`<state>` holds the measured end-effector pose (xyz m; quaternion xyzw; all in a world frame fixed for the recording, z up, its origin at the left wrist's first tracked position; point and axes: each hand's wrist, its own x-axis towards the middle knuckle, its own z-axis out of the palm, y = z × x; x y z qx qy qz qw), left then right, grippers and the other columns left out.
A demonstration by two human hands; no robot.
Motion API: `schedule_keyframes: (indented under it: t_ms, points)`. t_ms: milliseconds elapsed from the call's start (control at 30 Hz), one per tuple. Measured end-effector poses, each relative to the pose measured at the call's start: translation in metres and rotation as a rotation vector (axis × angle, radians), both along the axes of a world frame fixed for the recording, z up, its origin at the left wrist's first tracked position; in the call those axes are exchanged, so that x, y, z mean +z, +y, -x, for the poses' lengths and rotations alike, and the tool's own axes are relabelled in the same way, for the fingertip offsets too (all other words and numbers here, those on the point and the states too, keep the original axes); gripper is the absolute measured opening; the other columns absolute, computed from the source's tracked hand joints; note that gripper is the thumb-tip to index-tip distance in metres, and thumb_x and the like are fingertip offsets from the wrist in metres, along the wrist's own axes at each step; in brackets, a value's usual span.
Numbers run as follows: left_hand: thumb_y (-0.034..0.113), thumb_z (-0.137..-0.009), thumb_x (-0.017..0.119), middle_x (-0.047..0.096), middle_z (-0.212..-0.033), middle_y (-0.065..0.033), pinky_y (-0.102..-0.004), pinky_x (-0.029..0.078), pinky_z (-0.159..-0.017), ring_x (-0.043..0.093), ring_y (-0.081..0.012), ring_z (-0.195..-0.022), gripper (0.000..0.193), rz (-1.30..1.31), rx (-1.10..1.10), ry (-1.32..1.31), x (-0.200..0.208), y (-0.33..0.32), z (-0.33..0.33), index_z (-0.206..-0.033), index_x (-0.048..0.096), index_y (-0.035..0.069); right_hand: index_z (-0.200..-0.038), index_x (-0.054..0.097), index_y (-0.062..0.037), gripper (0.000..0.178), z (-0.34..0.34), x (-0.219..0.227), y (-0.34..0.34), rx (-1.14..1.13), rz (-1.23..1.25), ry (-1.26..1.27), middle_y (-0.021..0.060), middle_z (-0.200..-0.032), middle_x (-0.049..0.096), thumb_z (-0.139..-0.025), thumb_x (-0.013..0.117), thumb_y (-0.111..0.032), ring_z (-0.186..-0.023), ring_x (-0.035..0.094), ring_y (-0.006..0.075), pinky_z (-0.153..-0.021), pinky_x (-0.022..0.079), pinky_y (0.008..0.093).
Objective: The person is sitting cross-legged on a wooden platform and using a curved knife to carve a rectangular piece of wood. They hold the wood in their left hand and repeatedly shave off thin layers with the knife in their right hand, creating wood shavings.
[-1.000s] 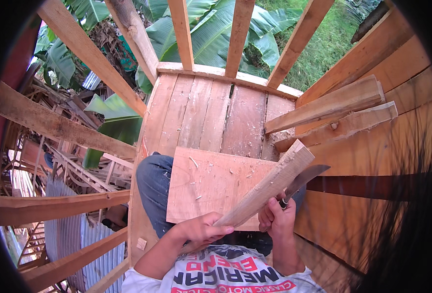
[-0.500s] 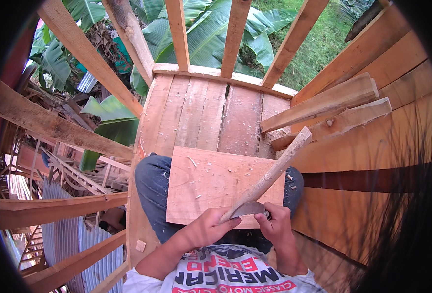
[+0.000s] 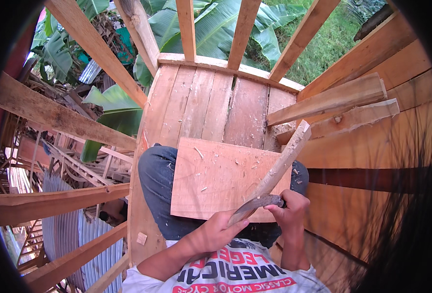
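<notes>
My left hand (image 3: 217, 231) is closed around the near end of a long, pale wooden stick (image 3: 280, 165), which slants up to the right with a cut tip. My right hand (image 3: 294, 207) grips a knife (image 3: 259, 201) with a dark, curved shape. It lies across the lower part of the stick, close to my left fingers; whether the edge touches the wood I cannot tell. Beneath the stick, a flat rectangular board (image 3: 211, 176) rests across my lap, with several wood shavings scattered on it.
Ahead is a plank floor (image 3: 247, 115) strewn with shavings, bounded by slatted wooden rails (image 3: 242, 34). Two rough timber pieces (image 3: 330, 97) lean at the right by a plank wall (image 3: 362, 146). A small wood block (image 3: 141, 238) sits at my left. Banana leaves and corrugated sheets show beyond the rails.
My right hand has moved a little up and to the right, and the knife has turned from showing its grey flat to showing a dark side. The whole view has shifted slightly.
</notes>
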<state>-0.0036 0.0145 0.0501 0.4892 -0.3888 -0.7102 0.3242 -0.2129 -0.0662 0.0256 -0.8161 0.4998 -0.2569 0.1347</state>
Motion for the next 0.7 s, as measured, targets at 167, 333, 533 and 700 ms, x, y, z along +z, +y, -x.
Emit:
schedule_keyframes:
  t_ms: [167, 333, 533, 700]
  points:
    - [0.023, -0.097, 0.051, 0.051, -0.075, -0.0009, -0.0269, 0.043, -0.065, 0.046, -0.0084, -0.072, 0.030, -0.051, -0.022, 0.024, 0.000, 0.001, -0.001, -0.104, 0.056, -0.006, -0.054, 0.048, -0.0047, 0.064, 0.000, -0.001, 0.000, -0.025, 0.006, -0.006, 0.0086, -0.048, 0.044, -0.060, 0.072, -0.064, -0.044, 0.050, 0.0275, -0.042, 0.038, 0.0344]
    - [0.024, -0.096, 0.052, 0.049, -0.072, 0.0007, -0.0265, 0.042, -0.063, 0.044, -0.0079, -0.070, 0.029, -0.058, -0.020, 0.033, -0.002, -0.002, 0.003, -0.100, 0.057, -0.004, -0.054, 0.047, -0.0050, 0.065, 0.002, -0.002, -0.001, -0.054, 0.030, -0.024, 0.0091, -0.048, 0.044, -0.060, 0.072, -0.064, -0.044, 0.050, 0.0281, -0.042, 0.038, 0.0344]
    - [0.025, -0.096, 0.052, 0.047, -0.069, 0.0026, -0.0263, 0.040, -0.059, 0.042, -0.0071, -0.067, 0.029, -0.197, -0.084, 0.027, 0.001, 0.003, -0.001, -0.093, 0.056, -0.003, -0.057, 0.042, -0.0036, 0.066, 0.023, -0.009, -0.026, -0.348, -0.038, -0.269, 0.0080, -0.049, 0.036, -0.075, 0.066, -0.063, -0.045, 0.041, 0.0170, -0.044, 0.032, 0.0308]
    - [0.028, -0.096, 0.053, 0.044, -0.064, 0.0045, -0.0261, 0.036, -0.053, 0.040, -0.0067, -0.060, 0.030, -0.339, 0.007, 0.024, -0.008, 0.017, -0.008, -0.085, 0.054, 0.000, -0.060, 0.040, -0.0008, 0.070, 0.069, 0.013, -0.050, -0.379, -0.113, -0.363, 0.0053, -0.052, 0.030, -0.083, 0.057, -0.065, -0.051, 0.032, 0.0114, -0.045, 0.029, 0.0303]
